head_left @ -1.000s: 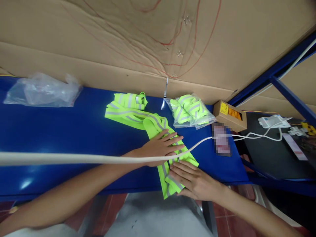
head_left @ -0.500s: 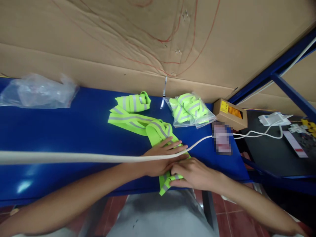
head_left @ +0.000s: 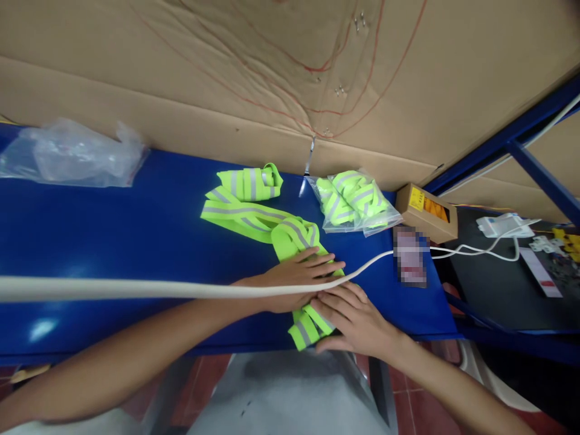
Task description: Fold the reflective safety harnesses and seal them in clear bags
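A neon yellow-green strap with grey reflective stripes (head_left: 247, 212) lies in loose folds across the blue table, its near end close to the front edge. My left hand (head_left: 294, 277) rests flat on the strap with its fingers stretched out to the right. Just below it, my right hand (head_left: 356, 317) lies over the folded near end, fingers extended and touching the fabric. Their tips come close to the left hand. Part of the strap is hidden beneath both hands. At its far end sits a rolled bundle of the same strap (head_left: 251, 184).
A white cable (head_left: 158, 289) crosses the view in front of my left hand. Near the back wall are a plastic bag of similar straps (head_left: 356, 199), a cardboard box (head_left: 426, 212) and, at left, a crumpled see-through bag (head_left: 84, 154). A pixelated flat object (head_left: 411, 263) lies at right.
My right hand's curled fingers have straightened and now lie flat over the strap's near end, which has shifted and folded differently. My left hand stays on the strap. The view has shifted slightly.
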`<action>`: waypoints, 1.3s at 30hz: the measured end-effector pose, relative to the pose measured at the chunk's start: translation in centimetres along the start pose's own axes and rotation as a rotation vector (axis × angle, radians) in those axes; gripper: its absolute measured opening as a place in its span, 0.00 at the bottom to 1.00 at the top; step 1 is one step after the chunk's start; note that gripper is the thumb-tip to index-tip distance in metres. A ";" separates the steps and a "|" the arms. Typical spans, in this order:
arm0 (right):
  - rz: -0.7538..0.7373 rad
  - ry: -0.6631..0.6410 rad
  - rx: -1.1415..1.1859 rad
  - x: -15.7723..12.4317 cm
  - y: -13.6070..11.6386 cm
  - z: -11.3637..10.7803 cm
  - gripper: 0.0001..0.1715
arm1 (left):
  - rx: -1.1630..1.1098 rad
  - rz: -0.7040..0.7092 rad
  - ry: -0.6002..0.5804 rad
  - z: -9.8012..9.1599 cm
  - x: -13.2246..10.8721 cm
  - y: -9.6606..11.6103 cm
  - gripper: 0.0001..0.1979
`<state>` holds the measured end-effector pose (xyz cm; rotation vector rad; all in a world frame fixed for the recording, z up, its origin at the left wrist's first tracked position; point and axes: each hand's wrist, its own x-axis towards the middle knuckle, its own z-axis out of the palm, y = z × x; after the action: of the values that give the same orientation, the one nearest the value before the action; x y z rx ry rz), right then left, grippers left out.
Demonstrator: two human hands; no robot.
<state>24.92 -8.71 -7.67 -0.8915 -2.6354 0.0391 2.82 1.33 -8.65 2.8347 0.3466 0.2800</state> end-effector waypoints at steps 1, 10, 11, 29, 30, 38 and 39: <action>0.005 -0.019 0.010 -0.1 0.0 -0.1 0.42 | 0.025 0.003 0.008 -0.2 0.0 -0.2 0.29; -0.027 0.101 -0.032 0.2 -0.7 -0.2 0.42 | 0.067 0.044 0.044 0.3 0.0 -0.4 0.26; -0.018 0.115 -0.039 0.4 -0.9 -0.3 0.40 | 0.059 0.047 0.044 0.4 -0.1 -0.2 0.26; 0.032 0.033 0.032 3.2 -0.2 -0.6 0.21 | 0.008 0.037 0.099 1.2 -0.3 -0.5 0.27; 0.018 0.018 0.033 2.6 -0.3 -0.5 0.28 | 0.021 0.041 0.105 1.3 -0.3 -0.6 0.27; -0.047 -0.063 0.027 -0.5 -1.9 -0.8 0.31 | 0.110 -0.090 0.056 -0.1 -0.4 -0.7 0.26; -0.018 -0.070 0.084 -0.2 -2.1 -1.2 0.31 | 0.102 -0.090 0.041 0.0 -0.4 -0.7 0.26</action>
<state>24.30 -10.62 -6.31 -0.8533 -2.6841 0.1786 2.25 1.84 -8.87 2.9062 0.5100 0.3102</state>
